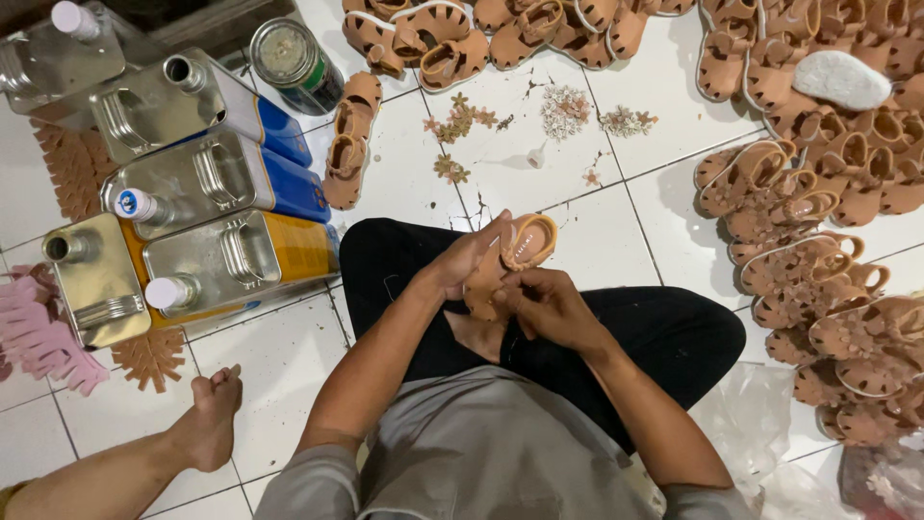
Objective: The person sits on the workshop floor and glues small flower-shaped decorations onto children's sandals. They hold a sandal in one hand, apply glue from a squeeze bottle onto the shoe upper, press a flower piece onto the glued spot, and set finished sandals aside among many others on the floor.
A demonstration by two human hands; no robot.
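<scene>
Holding a small tan sandal (508, 262) above the lap, the left hand (464, 262) curls its fingers closed around the sole's side, while the right hand (545, 306) pinches together on the sandal's near end. Beyond the sandal, little flower trims (564, 111) lie scattered on the white tiled floor (664, 221). Left of the sandal stand metal cans (207, 183); right of it, heaps of matching sandals (818, 260). Another person's bare foot (210, 424) rests on the floor, below the cans.
</scene>
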